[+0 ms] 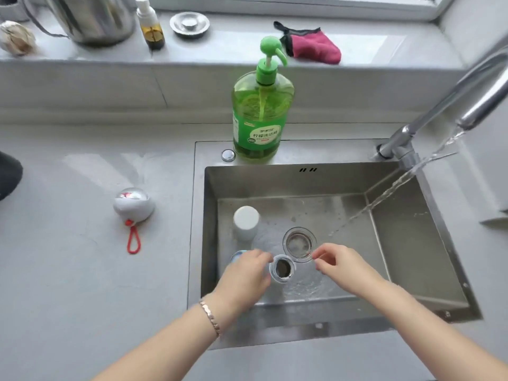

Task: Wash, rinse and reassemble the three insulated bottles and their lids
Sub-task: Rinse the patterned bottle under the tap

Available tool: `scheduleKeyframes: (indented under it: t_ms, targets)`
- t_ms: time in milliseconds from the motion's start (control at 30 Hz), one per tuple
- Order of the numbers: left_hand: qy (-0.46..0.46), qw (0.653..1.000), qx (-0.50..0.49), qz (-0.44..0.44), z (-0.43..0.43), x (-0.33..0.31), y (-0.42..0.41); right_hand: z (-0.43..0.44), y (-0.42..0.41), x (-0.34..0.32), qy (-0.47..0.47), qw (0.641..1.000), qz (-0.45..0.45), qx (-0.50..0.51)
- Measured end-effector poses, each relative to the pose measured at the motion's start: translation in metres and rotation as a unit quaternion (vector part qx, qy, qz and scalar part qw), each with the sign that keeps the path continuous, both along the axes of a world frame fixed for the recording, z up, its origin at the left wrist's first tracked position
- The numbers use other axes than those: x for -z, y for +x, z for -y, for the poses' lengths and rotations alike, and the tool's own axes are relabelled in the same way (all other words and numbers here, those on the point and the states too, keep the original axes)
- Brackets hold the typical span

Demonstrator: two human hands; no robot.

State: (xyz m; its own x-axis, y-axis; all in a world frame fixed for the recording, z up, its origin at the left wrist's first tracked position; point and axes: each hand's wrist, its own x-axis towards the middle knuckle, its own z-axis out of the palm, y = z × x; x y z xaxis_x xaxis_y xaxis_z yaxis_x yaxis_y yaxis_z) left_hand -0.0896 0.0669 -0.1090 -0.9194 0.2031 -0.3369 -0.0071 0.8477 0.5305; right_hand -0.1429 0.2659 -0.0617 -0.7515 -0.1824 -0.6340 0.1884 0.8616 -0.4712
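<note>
Down in the head view, a stainless steel sink (412, 243) is set into a grey countertop (68, 270), and a chrome faucet (439, 105) at its right rear corner sends a slanted stream of water (384, 193) onto the sink floor, just right of the round metal drain strainer (299, 244).

The left hand (247, 273), with a rose-gold bracelet (210, 317) on its wrist, reaches into the front of the sink. Its fingers are curled round the side of an open bottle (282, 268) with a pale round rim and a dark inside, which stands upright just in front of the strainer. A blue rounded object (237, 255) shows partly from under that hand; what it is cannot be told.

The right hand (341, 264) hangs over the sink floor beside the strainer, apart from the open bottle. Its fingers are loosely bent, thumb and forefinger close together; whether they pinch anything cannot be told.

A white cylindrical bottle (246, 221) stands upright near the sink's left wall, behind the left hand. On the countertop to the left lies a grey domed lid (134, 204) with a red loop.

A green pump bottle of dish soap (262, 111) stands on the sink's rear ledge. On the windowsill (371, 50) behind lie a pink cloth (313, 46) and a round metal stopper (189, 24).
</note>
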Motion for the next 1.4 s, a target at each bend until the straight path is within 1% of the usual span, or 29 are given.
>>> scheduleKeyframes:
  t_ms: [100, 167, 233, 333, 400, 533, 567, 633, 700, 767, 867, 934, 967, 1000, 1034, 1100, 1167, 1200, 1234, 1300, 1367, 1400]
  targets:
    - [-0.028, 0.998, 0.046, 0.042, -0.055, 0.024, -0.012, -0.034, 0.007, 0.005, 0.013, 1.000, 0.005, 0.026]
    - [-0.093, 0.992, 0.064, 0.057, -0.079, 0.042, -0.020, -0.058, 0.011, 0.008, 0.014, 0.999, 0.003, 0.047]
    - [-0.168, 0.979, 0.091, 0.066, -0.091, 0.059, -0.022, -0.078, 0.014, 0.012, 0.014, 0.998, 0.002, 0.059]
    - [-0.230, 0.965, 0.096, 0.084, -0.096, 0.084, -0.020, -0.104, 0.017, 0.019, 0.007, 0.998, 0.004, 0.067]
    - [-0.246, 0.959, 0.097, 0.098, -0.097, 0.090, -0.021, -0.121, 0.016, 0.026, -0.001, 0.998, 0.010, 0.068]
    - [-0.237, 0.961, 0.094, 0.108, -0.097, 0.094, -0.016, -0.145, 0.014, 0.037, -0.015, 0.998, 0.021, 0.061]
    - [-0.214, 0.969, 0.064, 0.109, -0.096, 0.097, -0.015, -0.150, 0.013, 0.039, -0.019, 0.998, 0.024, 0.057]
    - [-0.124, 0.985, -0.052, 0.107, -0.095, 0.095, -0.012, -0.157, 0.009, 0.041, -0.020, 0.999, 0.030, 0.038]
    - [-0.039, 0.976, -0.185, 0.109, -0.098, 0.078, -0.013, -0.161, 0.003, 0.039, -0.017, 0.999, 0.035, 0.016]
    - [0.059, 0.950, -0.280, 0.122, -0.103, 0.050, -0.015, -0.162, -0.003, 0.035, -0.019, 0.999, 0.036, -0.004]
    - [0.237, 0.895, -0.363, 0.102, -0.114, -0.007, -0.023, -0.157, -0.012, 0.024, -0.044, 0.998, 0.000, -0.032]
    - [0.332, 0.854, -0.392, 0.076, -0.124, -0.043, -0.030, -0.148, -0.020, 0.012, -0.104, 0.994, -0.039, -0.016]
    - [0.372, 0.835, -0.401, 0.063, -0.129, -0.058, -0.034, -0.144, -0.025, 0.005, -0.149, 0.988, -0.037, 0.017]
    - [0.406, 0.817, -0.407, 0.053, -0.134, -0.070, -0.040, -0.138, -0.030, -0.003, -0.203, 0.977, -0.017, 0.061]
    - [0.435, 0.799, -0.412, 0.045, -0.139, -0.080, -0.047, -0.134, -0.035, -0.010, -0.264, 0.958, 0.019, 0.109]
    - [0.465, 0.782, -0.414, 0.034, -0.146, -0.092, -0.060, -0.127, -0.047, -0.021, -0.378, 0.899, 0.095, 0.198]
    - [0.470, 0.784, -0.404, 0.038, -0.154, -0.097, -0.072, -0.125, -0.059, -0.028, -0.453, 0.837, 0.140, 0.272]
    - [0.470, 0.788, -0.394, 0.043, -0.158, -0.099, -0.078, -0.126, -0.066, -0.030, -0.468, 0.819, 0.146, 0.298]
    - [0.469, 0.793, -0.385, 0.049, -0.162, -0.099, -0.083, -0.128, -0.071, -0.032, -0.468, 0.813, 0.143, 0.315]
    - [0.462, 0.802, -0.376, 0.054, -0.172, -0.098, -0.094, -0.134, -0.079, -0.033, -0.452, 0.822, 0.116, 0.326]
    - [0.448, 0.807, -0.380, 0.062, -0.184, -0.098, -0.106, -0.142, -0.084, -0.030, -0.449, 0.833, 0.066, 0.316]
    - [0.443, 0.803, -0.391, 0.076, -0.189, -0.099, -0.112, -0.146, -0.085, -0.029, -0.456, 0.835, 0.036, 0.305]
